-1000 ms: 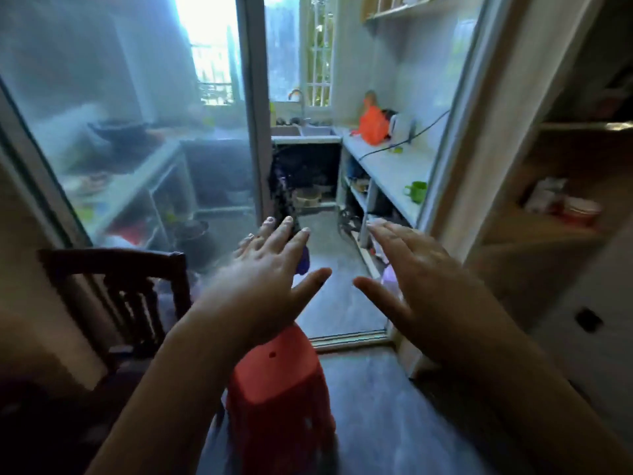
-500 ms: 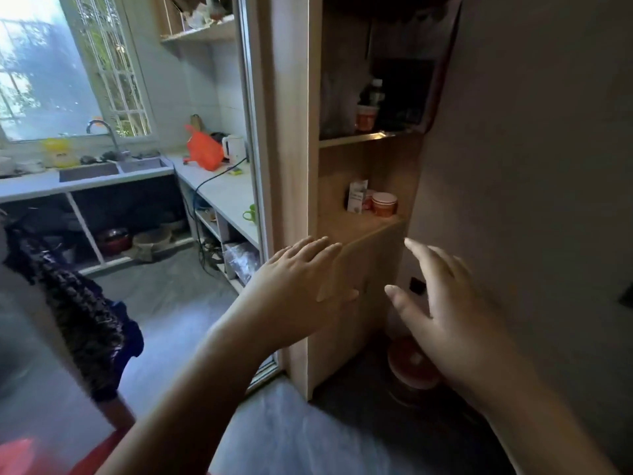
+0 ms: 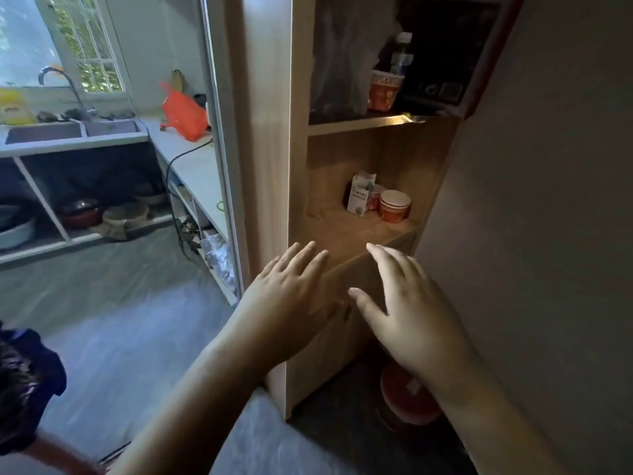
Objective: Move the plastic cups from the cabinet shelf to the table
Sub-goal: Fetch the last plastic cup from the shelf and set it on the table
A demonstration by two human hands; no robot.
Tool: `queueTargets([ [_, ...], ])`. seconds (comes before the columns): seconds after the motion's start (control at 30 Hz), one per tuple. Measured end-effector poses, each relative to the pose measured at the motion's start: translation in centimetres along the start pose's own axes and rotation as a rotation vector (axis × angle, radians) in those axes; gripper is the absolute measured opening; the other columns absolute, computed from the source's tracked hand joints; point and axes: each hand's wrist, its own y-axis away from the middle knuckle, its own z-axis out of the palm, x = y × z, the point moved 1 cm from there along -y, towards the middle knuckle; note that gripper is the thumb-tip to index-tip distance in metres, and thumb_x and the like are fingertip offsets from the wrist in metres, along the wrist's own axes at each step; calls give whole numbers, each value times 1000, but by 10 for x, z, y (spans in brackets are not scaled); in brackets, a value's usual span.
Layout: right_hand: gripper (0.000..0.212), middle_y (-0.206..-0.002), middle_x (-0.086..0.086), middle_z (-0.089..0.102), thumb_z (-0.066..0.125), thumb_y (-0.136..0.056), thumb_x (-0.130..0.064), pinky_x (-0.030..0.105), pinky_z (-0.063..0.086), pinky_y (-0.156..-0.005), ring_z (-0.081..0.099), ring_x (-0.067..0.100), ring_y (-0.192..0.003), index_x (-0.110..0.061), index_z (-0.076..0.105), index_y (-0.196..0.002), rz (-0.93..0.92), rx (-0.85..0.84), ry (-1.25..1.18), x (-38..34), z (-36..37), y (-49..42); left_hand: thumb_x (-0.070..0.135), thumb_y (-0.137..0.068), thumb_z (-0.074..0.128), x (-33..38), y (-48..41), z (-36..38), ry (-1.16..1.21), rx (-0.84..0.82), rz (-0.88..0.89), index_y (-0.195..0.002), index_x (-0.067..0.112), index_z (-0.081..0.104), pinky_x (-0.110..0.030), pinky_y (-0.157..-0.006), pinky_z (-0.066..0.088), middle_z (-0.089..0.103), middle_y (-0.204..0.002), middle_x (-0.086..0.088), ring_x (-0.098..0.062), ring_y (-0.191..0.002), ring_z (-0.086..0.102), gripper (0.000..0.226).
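Note:
A stack of red and white plastic cups [image 3: 394, 206] stands at the back right of the wooden cabinet's middle shelf [image 3: 346, 236]. A second red cup [image 3: 375, 197] is half hidden behind a small white carton [image 3: 359, 194]. One more red patterned cup [image 3: 383, 90] stands on the upper shelf. My left hand [image 3: 291, 293] and my right hand [image 3: 407, 303] are both held flat with fingers apart, just in front of and below the middle shelf's front edge. Neither hand touches a cup. The table is out of sight.
A bottle [image 3: 400, 56] and a dark box [image 3: 442, 63] crowd the upper shelf. A red round object [image 3: 407, 395] lies on the floor by the cabinet foot. Left of the door frame [image 3: 222, 132] are a kitchen counter [image 3: 191, 162], a sink [image 3: 68, 130] and an orange bag [image 3: 183, 113].
The view has swung right from the kitchen doorway onto the cabinet. Both hands have come nearer to the middle shelf, still empty and spread.

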Motion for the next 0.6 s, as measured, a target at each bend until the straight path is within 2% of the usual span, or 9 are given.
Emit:
queueTargets([
  [0.27, 66, -151, -4, 30, 38, -88, -55, 27, 23, -107, 25, 12, -137, -25, 23, -145, 32, -107, -35, 98, 30, -78, 56, -89, 34, -3, -101, 52, 65, -38, -47, -147, 23, 12, -29, -114, 9, 13, -157, 0, -16, -143, 7, 70],
  [0.4, 66, -150, 0, 33, 47, -86, -46, 36, 32, -106, 30, 17, -136, -23, 27, -144, -72, -205, -63, 145, 49, -132, 52, -90, 40, -3, -145, 82, 54, -22, -146, -147, 19, 14, -32, -113, 13, 15, -156, -5, -20, -143, 11, 71],
  [0.5, 66, -150, 4, 33, 44, -86, -41, 38, 32, -108, 28, 21, -136, -16, 27, -145, -141, -254, -59, 177, 62, -173, 51, -92, 41, -3, -168, 98, 61, 15, -224, -146, 17, 17, -33, -112, 17, 17, -156, -6, -21, -142, 14, 69],
  [0.6, 71, -151, 3, 31, 51, -89, -46, 35, 29, -109, 26, 20, -138, -16, 23, -146, -226, -313, 2, 206, 87, -221, 47, -92, 43, -4, -192, 118, 78, 80, -301, -145, 13, 22, -25, -110, 9, 22, -154, -7, -20, -141, 16, 66],
])
